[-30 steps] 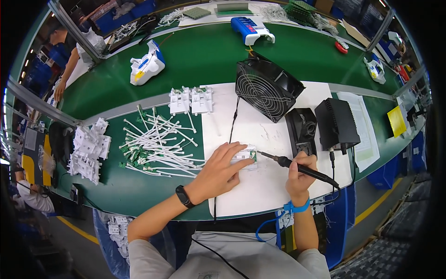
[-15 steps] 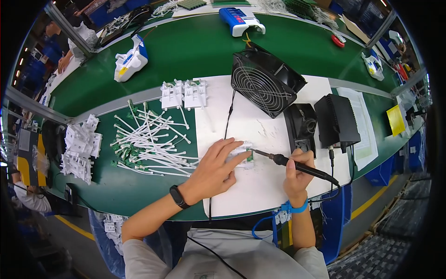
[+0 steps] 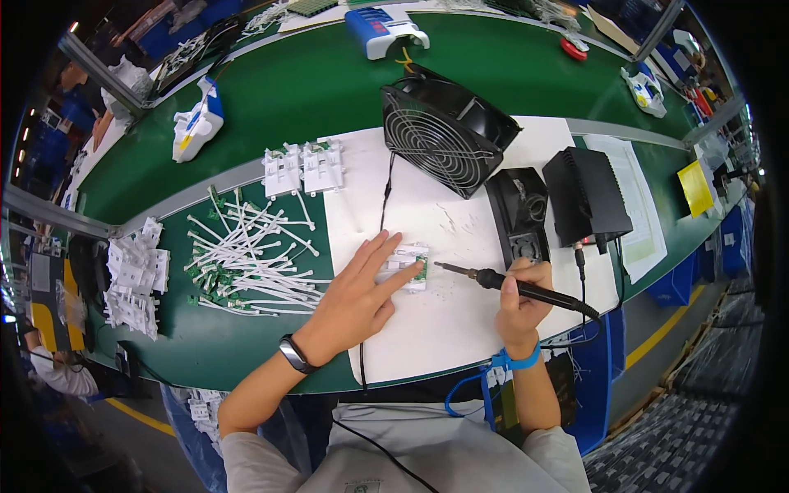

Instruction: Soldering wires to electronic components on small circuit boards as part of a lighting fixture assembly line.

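On the white sheet [image 3: 403, 345], a small white plastic housing with a green circuit board [image 3: 421, 279] lies partly under my left hand [image 3: 349, 304]. That hand is open, its fingers spread and stretched out, the fingertips resting on the housing and board. My right hand [image 3: 516, 322] is closed round the black handle of a soldering iron [image 3: 538, 293]. The iron points left, and its tip is just right of the board, a small gap apart. The palm side of my left hand is hidden.
A black fan [image 3: 448, 135] stands beyond my hands. Right of it are a soldering iron stand [image 3: 519, 218] and a black power unit [image 3: 588, 197]. White cables [image 3: 255, 263] with green boards lie left, beside stacked white housings [image 3: 136, 283]. More housings [image 3: 323, 168] sit behind.
The soldering iron's tip has drawn back from the circuit board, leaving a small gap. My left hand keeps its fingers on the housing. The whole view has shifted a little.
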`<state>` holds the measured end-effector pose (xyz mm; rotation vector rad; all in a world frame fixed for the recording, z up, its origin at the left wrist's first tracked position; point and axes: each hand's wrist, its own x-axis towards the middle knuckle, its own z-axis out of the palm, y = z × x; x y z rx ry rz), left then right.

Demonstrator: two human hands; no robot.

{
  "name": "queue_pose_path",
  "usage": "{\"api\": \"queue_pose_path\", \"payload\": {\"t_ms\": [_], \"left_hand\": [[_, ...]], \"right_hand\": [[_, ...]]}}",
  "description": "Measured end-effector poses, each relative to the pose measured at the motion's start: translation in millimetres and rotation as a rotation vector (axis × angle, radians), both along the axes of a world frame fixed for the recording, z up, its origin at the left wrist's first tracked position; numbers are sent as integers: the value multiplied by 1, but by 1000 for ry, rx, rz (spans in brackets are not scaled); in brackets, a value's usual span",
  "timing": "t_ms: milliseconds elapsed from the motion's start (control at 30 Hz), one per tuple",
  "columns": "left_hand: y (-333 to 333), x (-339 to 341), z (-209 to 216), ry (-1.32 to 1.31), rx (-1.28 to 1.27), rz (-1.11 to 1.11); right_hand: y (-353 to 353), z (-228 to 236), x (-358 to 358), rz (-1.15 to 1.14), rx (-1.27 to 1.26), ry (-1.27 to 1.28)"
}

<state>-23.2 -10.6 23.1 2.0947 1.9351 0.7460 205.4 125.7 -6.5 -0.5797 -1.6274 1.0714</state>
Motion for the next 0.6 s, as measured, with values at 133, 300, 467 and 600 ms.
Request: {"api": "queue_pose_path", "payload": {"t_ms": [133,300,467,600], "left_hand": [[1,-5,2,-120,-22,-10],[3,-6,0,-91,-23,-24],[4,-6,2,-68,-24,-17],[5,-5,2,-66,-23,-20]], "right_hand": [[1,-1,3,73,52,2],[3,2,3,172,97,-9],[3,4,0,202,89,-17],[4,7,1,201,93,-34]]}}
